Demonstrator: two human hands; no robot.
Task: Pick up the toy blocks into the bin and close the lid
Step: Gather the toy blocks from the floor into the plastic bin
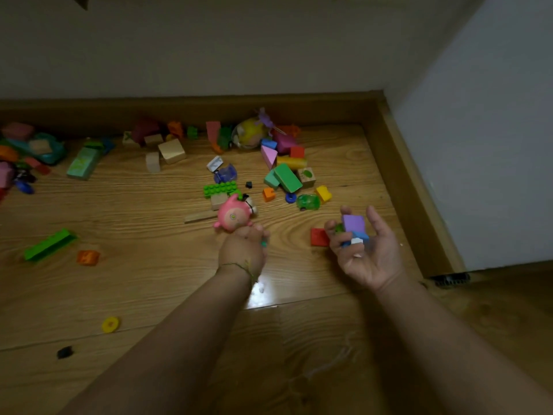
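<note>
- A wooden floor (149,283) with bold grain, a glare spot near the middle.
- A wooden skirting board (179,110) along the foot of a pale wall (239,49).
- A pink toy figure (232,215) lying mid-floor.
- A yellow round doll (250,133) against the skirting.
- A clear green toy car (308,202), just beside a blue ring (291,198).
- A yellow ring (110,324) lying alone, nearer the camera.
- A dark grille (450,278) at the right wall's foot.
</note>
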